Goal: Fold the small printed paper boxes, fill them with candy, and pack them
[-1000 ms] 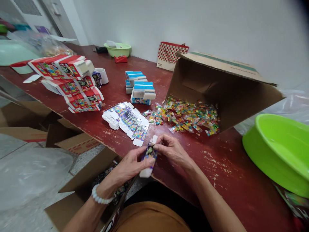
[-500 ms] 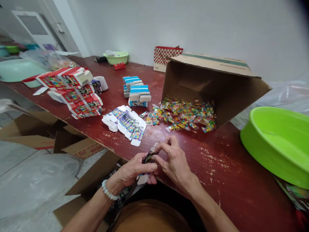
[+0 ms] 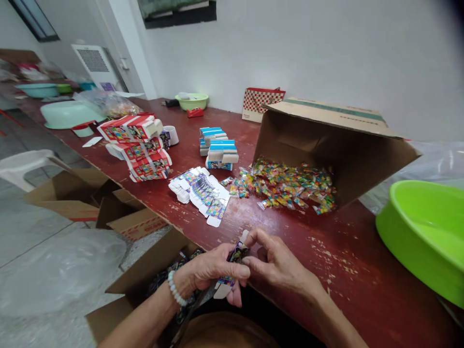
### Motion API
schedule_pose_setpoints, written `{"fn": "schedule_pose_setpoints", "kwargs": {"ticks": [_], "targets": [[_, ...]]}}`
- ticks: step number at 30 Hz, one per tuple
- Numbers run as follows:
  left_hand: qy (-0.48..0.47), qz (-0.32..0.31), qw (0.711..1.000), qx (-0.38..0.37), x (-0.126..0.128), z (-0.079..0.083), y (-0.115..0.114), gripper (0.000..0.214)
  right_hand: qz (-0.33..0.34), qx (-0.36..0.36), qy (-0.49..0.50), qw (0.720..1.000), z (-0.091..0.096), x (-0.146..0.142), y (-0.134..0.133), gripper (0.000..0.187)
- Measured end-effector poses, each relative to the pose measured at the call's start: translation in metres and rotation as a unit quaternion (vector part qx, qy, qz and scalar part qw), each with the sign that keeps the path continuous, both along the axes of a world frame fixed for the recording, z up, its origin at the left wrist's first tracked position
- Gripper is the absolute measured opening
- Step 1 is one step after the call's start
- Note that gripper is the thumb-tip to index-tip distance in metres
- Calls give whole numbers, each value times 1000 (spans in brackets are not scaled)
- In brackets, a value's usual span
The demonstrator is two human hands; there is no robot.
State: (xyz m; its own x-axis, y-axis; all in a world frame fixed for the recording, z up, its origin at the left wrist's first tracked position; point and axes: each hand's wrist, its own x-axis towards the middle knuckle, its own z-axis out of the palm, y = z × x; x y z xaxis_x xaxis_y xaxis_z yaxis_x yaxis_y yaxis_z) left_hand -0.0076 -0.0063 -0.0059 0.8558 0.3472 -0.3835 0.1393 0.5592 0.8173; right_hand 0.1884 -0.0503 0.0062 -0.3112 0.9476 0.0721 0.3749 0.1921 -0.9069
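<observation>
A small printed paper box [image 3: 235,256] is held between both hands at the near edge of the dark red table [image 3: 348,261]. My left hand [image 3: 212,271], with a white bead bracelet on the wrist, grips its lower part. My right hand [image 3: 277,263] pinches its upper flap. Just beyond lies a fanned pile of flat printed box blanks [image 3: 201,191]. Small colourful candy packets [image 3: 286,186] spill from a cardboard carton [image 3: 337,142] lying on its side.
Stacks of red boxes [image 3: 143,147] and blue-topped boxes [image 3: 219,152] stand farther back. A bright green basin [image 3: 426,237] sits at the right. Open cardboard cartons [image 3: 145,275] stand on the floor below the table edge. A smaller green bowl [image 3: 191,101] and a checked bag [image 3: 259,102] are by the wall.
Both hands have stayed on the small box and turned it slightly. The view has tilted upward, so everything sits lower in frame.
</observation>
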Motion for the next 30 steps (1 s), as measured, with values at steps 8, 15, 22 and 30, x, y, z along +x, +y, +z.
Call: {"fn": "schedule_pose_setpoints", "kwargs": {"ticks": [8, 15, 22, 30], "targets": [[47, 15, 989, 139, 3, -2, -6, 30, 27, -120, 159, 980, -5, -7, 2, 38], [73, -3, 980, 187, 1, 2, -3, 43, 62, -24, -3, 998, 4, -3, -1, 60], [95, 16, 974, 207, 6, 5, 3, 43, 127, -60, -20, 990, 13, 0, -4, 94], [65, 208, 972, 89, 18, -8, -9, 34, -117, -8, 125, 985, -17, -7, 5, 19]]}}
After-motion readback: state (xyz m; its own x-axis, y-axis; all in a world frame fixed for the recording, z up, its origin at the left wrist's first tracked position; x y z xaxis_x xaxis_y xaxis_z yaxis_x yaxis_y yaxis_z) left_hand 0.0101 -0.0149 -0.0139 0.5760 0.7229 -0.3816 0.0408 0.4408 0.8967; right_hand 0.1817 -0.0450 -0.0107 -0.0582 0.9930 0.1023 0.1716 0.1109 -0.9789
